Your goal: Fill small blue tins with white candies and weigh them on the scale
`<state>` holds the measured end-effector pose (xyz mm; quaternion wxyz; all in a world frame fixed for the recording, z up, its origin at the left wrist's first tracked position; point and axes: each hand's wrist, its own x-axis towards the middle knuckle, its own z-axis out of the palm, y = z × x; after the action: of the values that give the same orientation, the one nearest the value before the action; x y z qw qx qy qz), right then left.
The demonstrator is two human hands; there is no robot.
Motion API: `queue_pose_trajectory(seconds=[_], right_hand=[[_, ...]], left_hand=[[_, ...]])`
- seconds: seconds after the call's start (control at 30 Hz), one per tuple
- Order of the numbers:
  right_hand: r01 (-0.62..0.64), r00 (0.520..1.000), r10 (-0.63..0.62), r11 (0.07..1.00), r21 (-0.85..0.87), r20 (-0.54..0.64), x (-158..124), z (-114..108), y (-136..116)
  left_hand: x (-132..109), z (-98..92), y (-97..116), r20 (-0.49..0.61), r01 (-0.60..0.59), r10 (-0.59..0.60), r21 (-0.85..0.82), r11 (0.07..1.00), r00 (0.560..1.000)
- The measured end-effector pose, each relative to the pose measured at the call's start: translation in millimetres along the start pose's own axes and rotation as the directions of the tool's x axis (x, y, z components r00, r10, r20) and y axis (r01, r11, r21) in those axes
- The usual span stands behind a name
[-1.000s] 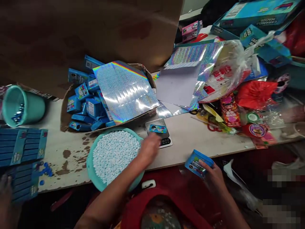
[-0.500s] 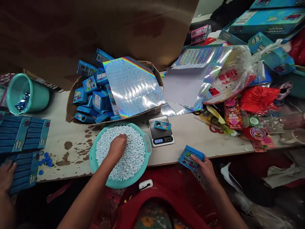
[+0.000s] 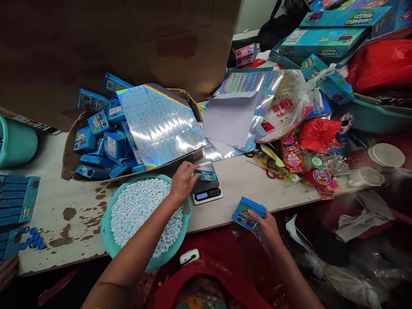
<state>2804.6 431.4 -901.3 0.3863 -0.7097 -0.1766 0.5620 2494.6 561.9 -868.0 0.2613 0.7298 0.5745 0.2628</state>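
Observation:
My left hand (image 3: 184, 182) is over the digital scale (image 3: 207, 195), its fingers pinched together at the left end of a small blue candy box (image 3: 207, 175) lying on the pan. Whatever is between those fingertips is too small to make out. Just below that wrist sits a turquoise basin (image 3: 105, 231) full of small white and pale-blue candies (image 3: 138, 210). In front of the table edge, my right hand (image 3: 268, 227) grips a larger blue candy box (image 3: 246, 213) by its right side. The scale's display is lit.
Blue boxes (image 3: 111, 146) fill a carton (image 3: 69, 161) behind the basin, partly under a shiny holographic sheet (image 3: 161, 124). Bags and packets (image 3: 291, 154) crowd the right. At left are a turquoise bucket (image 3: 19, 141), blue caps (image 3: 34, 239) and another person's hand (image 3: 8, 270).
My left hand has gone from the candies in the basin to the small box on the scale. My right hand still holds its box. The view has swung to the right.

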Motion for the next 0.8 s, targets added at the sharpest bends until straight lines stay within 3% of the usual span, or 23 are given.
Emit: queue_pose_trajectory(seconds=[0.07,0.13,0.2,0.3,0.33,0.37,0.4,0.47,0.53,0.6,0.7,0.77,0.8], right_hand=[[0.019,1.000,-0.019,1.000,0.014,0.004,-2.6,4.9,-7.5],[0.052,0.998,-0.054,0.998,0.039,0.039,-7.0,13.0,-16.7],[0.074,0.995,-0.078,0.995,0.063,0.067,-11.8,22.2,-25.7],[0.112,0.992,-0.116,0.991,0.069,0.058,-14.8,35.7,-34.5],[0.128,0.989,-0.132,0.990,0.059,0.063,-14.9,41.1,-35.9],[0.142,0.986,-0.145,0.989,0.042,0.079,-15.5,47.5,-36.8],[0.154,0.983,-0.155,0.988,0.022,0.101,-17.3,55.5,-37.5],[0.182,0.972,-0.176,0.983,-0.025,0.155,-26.4,76.3,-39.4],[0.251,0.955,-0.229,0.963,-0.098,0.190,-42.5,103.1,-43.1],[0.353,0.925,-0.304,0.909,-0.222,0.227,-61.3,133.1,-48.4],[0.458,0.878,-0.325,0.784,-0.418,0.352,-85.7,173.2,-55.7],[0.486,0.852,-0.287,0.744,-0.458,0.439,-97.4,190.5,-57.3],[0.492,0.842,-0.274,0.744,-0.452,0.465,-101.9,196.0,-57.1]], left_hand=[[3.5,5.1,0.8,0.086,-0.077,0.074,0.036,0.996,0.994],[2.8,5.1,6.3,0.252,-0.121,0.096,0.087,0.989,0.963],[-6.8,-8.5,11.7,0.296,-0.075,0.051,0.069,0.995,0.954],[-48.3,-64.9,8.3,0.060,0.113,-0.107,-0.100,0.989,0.992],[-70.1,-91.1,2.3,-0.049,0.196,-0.205,-0.147,0.969,0.978],[-95.2,-118.5,-6.9,-0.148,0.296,-0.320,-0.163,0.941,0.936],[-122.4,-145.5,-20.3,-0.227,0.418,-0.442,-0.148,0.897,0.868],[-177.6,-190.8,-61.3,-0.394,0.683,-0.638,-0.034,0.730,0.662],[-223.9,-216.7,-120.1,-0.495,0.856,-0.721,0.097,0.508,0.484],[-252.5,-221.2,-186.9,-0.509,0.915,-0.765,0.139,0.379,0.394],[-264.5,-204.9,-269.0,-0.499,0.952,-0.818,0.048,0.303,0.286],[-264.1,-193.1,-295.5,-0.507,0.956,-0.826,-0.014,0.293,0.246],[-264.2,-188.4,-298.7,-0.528,0.952,-0.814,-0.031,0.304,0.242]])
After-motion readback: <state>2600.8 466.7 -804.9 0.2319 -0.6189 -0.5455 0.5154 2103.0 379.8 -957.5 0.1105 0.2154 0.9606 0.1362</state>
